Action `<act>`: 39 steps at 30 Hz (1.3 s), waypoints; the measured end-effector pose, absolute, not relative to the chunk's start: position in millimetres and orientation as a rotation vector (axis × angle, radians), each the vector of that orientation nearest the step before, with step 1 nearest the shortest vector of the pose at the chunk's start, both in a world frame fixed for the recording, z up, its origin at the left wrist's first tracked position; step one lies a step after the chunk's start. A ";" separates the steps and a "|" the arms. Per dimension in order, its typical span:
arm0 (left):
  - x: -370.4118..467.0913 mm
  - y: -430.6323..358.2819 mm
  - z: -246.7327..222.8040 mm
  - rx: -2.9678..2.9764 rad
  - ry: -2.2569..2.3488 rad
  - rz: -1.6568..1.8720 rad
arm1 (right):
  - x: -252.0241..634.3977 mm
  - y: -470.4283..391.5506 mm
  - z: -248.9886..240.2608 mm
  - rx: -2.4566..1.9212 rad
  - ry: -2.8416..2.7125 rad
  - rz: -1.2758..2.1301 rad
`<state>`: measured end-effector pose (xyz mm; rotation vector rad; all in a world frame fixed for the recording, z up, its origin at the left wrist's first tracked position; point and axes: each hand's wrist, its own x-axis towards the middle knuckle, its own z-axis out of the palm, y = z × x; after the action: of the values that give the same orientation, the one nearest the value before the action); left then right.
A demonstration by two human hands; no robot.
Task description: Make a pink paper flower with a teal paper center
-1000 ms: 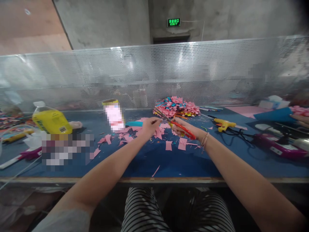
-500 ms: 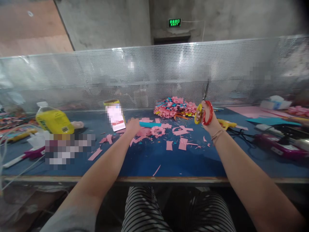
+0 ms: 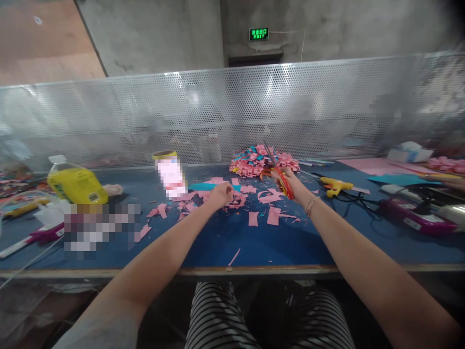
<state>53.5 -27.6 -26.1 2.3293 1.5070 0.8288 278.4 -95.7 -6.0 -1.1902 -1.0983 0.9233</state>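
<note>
My right hand (image 3: 288,183) is closed round a pair of scissors (image 3: 284,182) with red and yellow handles, its blades pointing up and away. My left hand (image 3: 221,195) is above the scraps with its fingers curled together. What they pinch, if anything, is too small to make out. A curled pink paper piece (image 3: 239,199) lies right beside those fingertips. Behind the left hand a blue paper strip (image 3: 199,186) lies among pink paper scraps (image 3: 253,218). Past the scissors sits a heap of pink, blue and yellow paper pieces (image 3: 250,165).
A phone (image 3: 170,175) leans on a yellow-rimmed container at the back. A yellow-liquid bottle (image 3: 77,184) stands left. At right are a yellow glue gun (image 3: 336,186), black cords, a purple device (image 3: 417,217) and coloured sheets (image 3: 370,166). A perforated metal screen (image 3: 138,121) borders the table.
My left hand has moved right from the blue strip toward the curled pink piece. My right hand has swung left and lower, and the scissors now tilt left.
</note>
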 end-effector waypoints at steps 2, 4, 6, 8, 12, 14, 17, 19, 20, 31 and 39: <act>53.8 -27.8 -22.4 2.301 1.428 0.908 | 272.4 -94.0 -11.0 -1.231 -1.133 0.926; 55.4 -29.4 -18.1 2.240 1.292 1.025 | 266.1 -94.1 -13.8 -1.237 -1.159 0.932; 58.7 -33.2 -14.4 2.148 1.143 1.144 | 260.2 -95.4 -14.0 -1.247 -1.194 0.906; 63.0 -39.3 -11.9 2.076 1.017 1.192 | 255.1 -97.2 -12.4 -1.278 -1.250 0.846; 70.4 -54.6 -10.5 2.038 0.862 1.183 | 246.5 -100.9 -9.0 -1.274 -1.346 0.800; 72.4 -59.7 -11.1 2.053 0.826 1.190 | 242.7 -102.3 -8.7 -1.249 -1.367 0.813; 74.1 -61.8 -12.3 2.049 0.767 1.189 | 239.0 -103.0 -10.1 -1.226 -1.405 0.791; 75.4 -61.8 -12.0 2.004 0.747 1.191 | 237.9 -102.4 -11.4 -1.219 -1.415 0.780; 76.1 -62.1 -11.3 1.969 0.749 1.200 | 237.6 -101.9 -12.0 -1.212 -1.409 0.780; 80.5 -73.7 -6.6 1.582 0.713 1.197 | 234.6 -100.8 -14.8 -1.085 -1.327 0.833; 85.3 -77.7 -6.1 1.267 0.749 1.111 | 228.5 -106.8 -9.0 -1.025 -1.290 0.841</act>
<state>85.3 -77.7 -6.1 1.2668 0.7492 1.1110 228.5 -106.8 -9.0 -1.0250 -1.2900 0.8413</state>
